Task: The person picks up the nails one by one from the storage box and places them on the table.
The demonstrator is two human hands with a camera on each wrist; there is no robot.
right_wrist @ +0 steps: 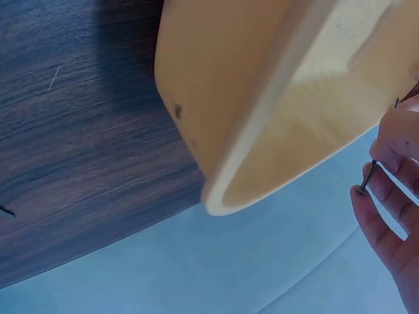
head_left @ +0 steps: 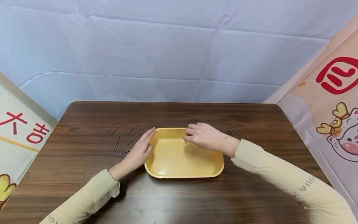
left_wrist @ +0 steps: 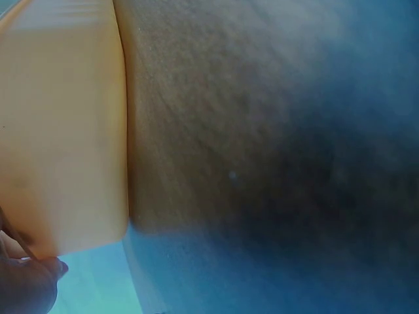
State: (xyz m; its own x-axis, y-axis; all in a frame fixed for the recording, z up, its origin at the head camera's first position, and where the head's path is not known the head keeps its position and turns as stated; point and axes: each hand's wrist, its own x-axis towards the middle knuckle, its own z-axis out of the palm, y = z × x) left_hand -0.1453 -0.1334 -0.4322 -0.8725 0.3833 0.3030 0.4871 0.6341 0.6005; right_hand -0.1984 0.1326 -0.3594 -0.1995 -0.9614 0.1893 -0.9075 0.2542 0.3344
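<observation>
A yellow plastic basin (head_left: 184, 177) stands on the wooden table. My left hand (head_left: 137, 152) rests against its left rim with fingers extended; in the left wrist view, fingertips (left_wrist: 33, 278) touch the basin wall (left_wrist: 72, 118). Over the basin's back right part, my right hand (head_left: 207, 137) pinches a thin dark nail (right_wrist: 368, 175) between thumb and fingers. The nail's flat head shows by a fingertip in the right wrist view, while fingers cover much of its shaft. Its tip just shows below the hand in the head view.
Several dark nails (head_left: 133, 138) lie scattered on the table left of the basin. On the right, one nail (head_left: 231, 132) lies behind the right forearm, and another (head_left: 247, 138) is partly covered by the sleeve. A pale cloth (head_left: 167, 56) hangs behind the table (head_left: 173, 202).
</observation>
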